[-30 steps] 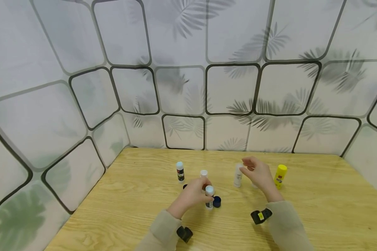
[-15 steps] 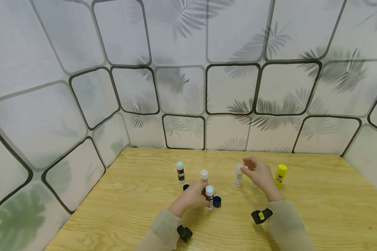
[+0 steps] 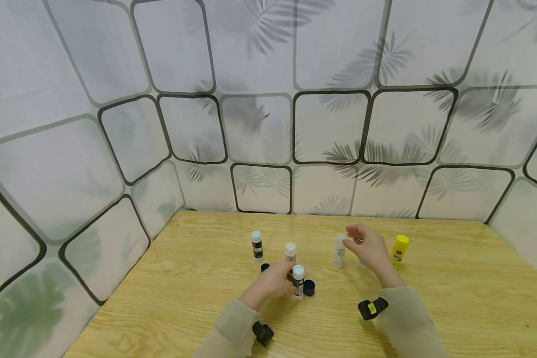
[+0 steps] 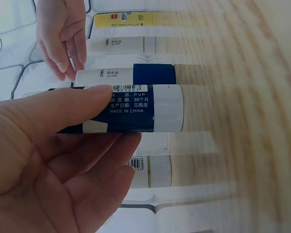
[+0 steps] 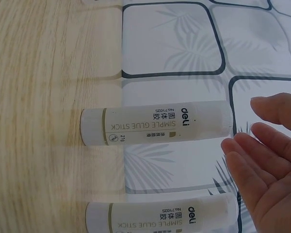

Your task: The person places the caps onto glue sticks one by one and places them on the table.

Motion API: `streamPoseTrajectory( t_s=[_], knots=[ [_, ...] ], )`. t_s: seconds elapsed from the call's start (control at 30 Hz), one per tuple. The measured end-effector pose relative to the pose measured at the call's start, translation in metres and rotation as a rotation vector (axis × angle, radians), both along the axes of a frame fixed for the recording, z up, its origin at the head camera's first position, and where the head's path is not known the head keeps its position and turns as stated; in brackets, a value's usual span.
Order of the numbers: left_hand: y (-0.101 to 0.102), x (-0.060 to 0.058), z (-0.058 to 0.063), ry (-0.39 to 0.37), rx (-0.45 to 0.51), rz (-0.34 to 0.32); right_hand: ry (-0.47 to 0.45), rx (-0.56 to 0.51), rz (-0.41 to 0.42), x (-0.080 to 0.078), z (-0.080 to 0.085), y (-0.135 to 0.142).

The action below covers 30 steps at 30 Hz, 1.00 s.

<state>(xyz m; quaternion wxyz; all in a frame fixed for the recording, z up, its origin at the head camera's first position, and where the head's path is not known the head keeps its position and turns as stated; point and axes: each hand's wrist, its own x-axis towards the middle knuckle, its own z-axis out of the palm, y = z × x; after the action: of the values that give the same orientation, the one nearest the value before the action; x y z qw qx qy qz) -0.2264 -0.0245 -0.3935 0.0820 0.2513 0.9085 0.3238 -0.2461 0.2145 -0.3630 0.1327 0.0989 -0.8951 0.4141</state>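
Observation:
My left hand (image 3: pixel 273 281) is at a dark-labelled glue stick (image 3: pixel 298 282) with a pale top, upright on the wooden table. In the left wrist view, the thumb lies across the label of this glue stick (image 4: pixel 131 109), and the other fingers curl behind it. Right beside it stands a dark blue cap (image 3: pixel 309 288). My right hand (image 3: pixel 368 248) hovers with loosely bent fingers near the top of a white glue stick (image 3: pixel 338 251). The right wrist view shows these fingertips (image 5: pixel 228 144) right by the top of the upright white glue stick (image 5: pixel 157 124), with nothing held.
Behind the left hand stands a white-topped glue stick (image 3: pixel 291 250), partly hidden. Another dark-labelled glue stick (image 3: pixel 257 246) is farther left, near a second blue cap (image 3: pixel 265 267). A yellow glue stick (image 3: pixel 400 251) stands right of the right hand. A patterned curtain (image 3: pixel 259 189) borders the table.
My left hand has dropped slightly and its thumb has drawn back leftward along the dark-labelled glue stick, showing more of the white-topped one behind. The right hand has stayed almost still.

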Motion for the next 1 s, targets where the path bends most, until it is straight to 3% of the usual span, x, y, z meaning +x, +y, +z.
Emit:
streamPoseTrajectory(
  t_s=[0.17, 0.47, 1.0],
  knots=[
    [-0.001, 0.001, 0.002, 0.011, -0.002, 0.006, -0.004, 0.0, -0.003, -0.001, -0.001, 0.0],
    [-0.002, 0.005, 0.012, 0.053, 0.1, -0.002, -0.004, 0.012, -0.011, -0.003, -0.004, 0.0],
    [-0.004, 0.014, 0.034, 0.275, 0.248, 0.071, 0.008, 0.007, -0.01, -0.002, -0.004, -0.001]
  ],
)
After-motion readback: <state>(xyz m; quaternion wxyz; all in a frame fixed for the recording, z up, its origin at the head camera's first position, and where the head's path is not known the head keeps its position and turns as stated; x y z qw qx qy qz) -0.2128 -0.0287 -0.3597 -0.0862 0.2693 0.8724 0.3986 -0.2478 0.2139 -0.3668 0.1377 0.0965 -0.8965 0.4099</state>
